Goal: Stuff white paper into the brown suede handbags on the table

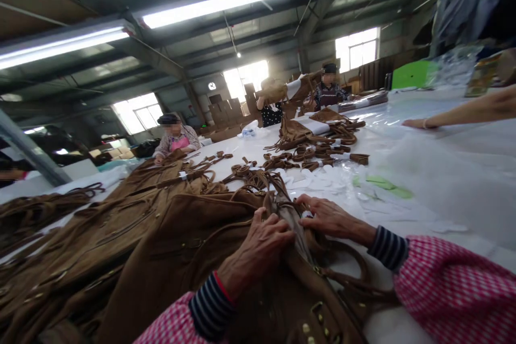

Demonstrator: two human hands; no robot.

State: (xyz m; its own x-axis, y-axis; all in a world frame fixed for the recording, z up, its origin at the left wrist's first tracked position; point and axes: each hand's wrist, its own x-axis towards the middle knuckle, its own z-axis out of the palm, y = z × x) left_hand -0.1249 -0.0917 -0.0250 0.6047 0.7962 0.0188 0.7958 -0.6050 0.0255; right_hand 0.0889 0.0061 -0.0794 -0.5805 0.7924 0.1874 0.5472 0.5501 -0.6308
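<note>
A brown suede-like handbag [209, 220] with brass-coloured fittings lies in front of me, its top opening showing a grey lining [296, 226]. My left hand [258, 250] is closed with curled fingers on the near side of that opening. On the opposite edge, my right hand [332, 217] is closed on the bag too, its fingertips beside a small white piece [307, 215]. A looped brown handle [355, 258] hangs below my right wrist. The undersides of my fingers are hidden.
More brown bags [105, 231] are heaped to the left. Bundled brown straps [314, 156] and white cut pieces [300, 178] lie on the white table [435, 177]. Another person's arm [471, 110] reaches in from the right. Several co-workers are around the far side.
</note>
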